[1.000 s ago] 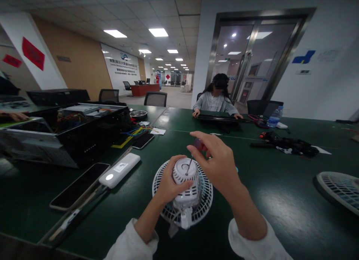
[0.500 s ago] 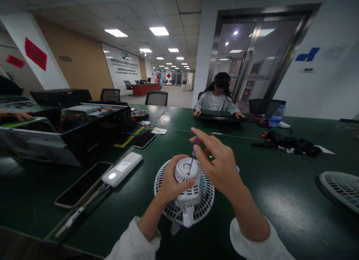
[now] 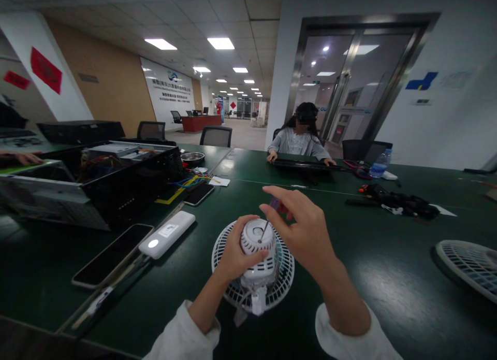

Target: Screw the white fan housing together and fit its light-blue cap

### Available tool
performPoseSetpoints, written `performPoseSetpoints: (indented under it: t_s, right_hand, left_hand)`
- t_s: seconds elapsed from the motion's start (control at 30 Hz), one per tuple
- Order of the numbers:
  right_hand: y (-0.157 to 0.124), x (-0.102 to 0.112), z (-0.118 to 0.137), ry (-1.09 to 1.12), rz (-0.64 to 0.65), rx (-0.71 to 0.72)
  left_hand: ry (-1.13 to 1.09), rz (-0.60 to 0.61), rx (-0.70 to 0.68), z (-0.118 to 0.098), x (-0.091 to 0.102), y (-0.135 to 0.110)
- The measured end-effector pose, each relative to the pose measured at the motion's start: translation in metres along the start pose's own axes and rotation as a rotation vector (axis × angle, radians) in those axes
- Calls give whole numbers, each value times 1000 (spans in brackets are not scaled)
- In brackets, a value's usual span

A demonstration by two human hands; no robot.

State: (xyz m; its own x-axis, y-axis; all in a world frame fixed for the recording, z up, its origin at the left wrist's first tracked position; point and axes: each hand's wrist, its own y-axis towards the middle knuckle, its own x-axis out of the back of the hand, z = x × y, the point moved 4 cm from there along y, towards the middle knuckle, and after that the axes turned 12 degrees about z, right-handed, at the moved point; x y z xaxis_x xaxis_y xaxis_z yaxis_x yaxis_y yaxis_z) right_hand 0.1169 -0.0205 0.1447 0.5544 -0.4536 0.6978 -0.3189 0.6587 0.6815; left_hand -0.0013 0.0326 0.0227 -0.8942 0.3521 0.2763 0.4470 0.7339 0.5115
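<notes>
Fan motor housing [image 3: 254, 234] is held upright over a white fan grille [image 3: 285, 272] on the bench [image 3: 388, 303], in the lower middle of the head view. It is gripped round its side by the left hand [image 3: 236, 254], whose fingers [image 3: 254, 255] are closed on the ribbed white plastic. A small screwdriver [image 3: 266, 226] is pinched by the fingertips [image 3: 272, 204] of the right hand [image 3: 305, 230], its thin shaft tilted down into a hole in the housing's top. The shaft is best kept in line with the hole, with light, even pressure and the housing held firm. Whether the tip has seated cannot be told: it is hidden inside the hole, and most of the purple handle is covered by the right hand. A second grille [image 3: 469, 264] is cut off by the right edge of the frame.
</notes>
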Motion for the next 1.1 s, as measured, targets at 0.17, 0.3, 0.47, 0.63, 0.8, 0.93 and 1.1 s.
performPoseSetpoints:
  t_s: [0.17,0.3,0.47,0.63,0.8,0.93,1.1]
  right_hand:
    - [0,-2,-2,90,46,1]
    - [-1,-2,-2,-24,-9,13]
    - [-1,-4,-3,40,71,-11]
    - [-1,-2,1,18,53,26]
    - [0,-4,-4,-113,-7,-4]
    - [-1,-5,-9,-150,-41,-41]
    - [-2,-2,-9,-169,-54,-47]
  left_hand:
    - [-4,7,10,-1,0,-1]
    - [-6,1,0,-1,0,0]
    - [-13,0,0,-1,0,1]
    - [-21,4,-3,0,0,1]
    - [-31,13,13,0,-1,0]
    - [-31,20,20,0,-1,0]
    - [-26,20,16,0,0,0]
